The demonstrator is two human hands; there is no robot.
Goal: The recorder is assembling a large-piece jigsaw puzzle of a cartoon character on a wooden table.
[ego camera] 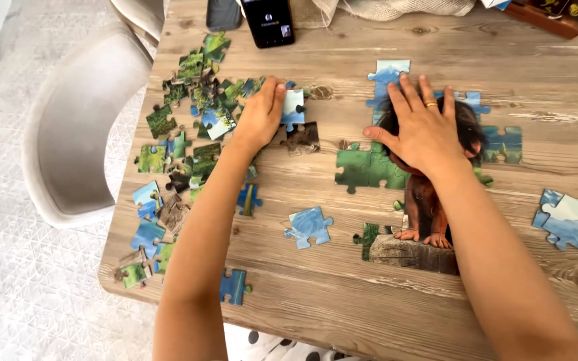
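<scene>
Hiding much of the joined puzzle section [396,167] under the right hand [426,130], palm down, fingers spread flat and gripping nothing; only green foliage at its left, a brown figure's legs and a grey rock nearer the viewer showing clearly. Blocking the figure's upper part, with just dark hair peeking around the fingers. Resting the left hand [260,115] on the wooden table [342,294] at the right edge of the loose pile [188,134], fingers curled down over pieces; impossible to tell whether any piece is actually pinched. Touching a blue-and-white piece [294,107] at the fingertips, with a dark brown piece [302,138] lying just beside. Covering several pile pieces with the left forearm. Scattering green, blue and brown pieces along the table's left side, some blurred beyond telling. Lying apart in the middle, a single blue piece [309,226]; sitting at the right edge, a joined blue pair [568,219]. Cutting off at the far edge: a dark phone [269,21], cloth and a box corner. Standing left of the table, a pale chair [78,127].
</scene>
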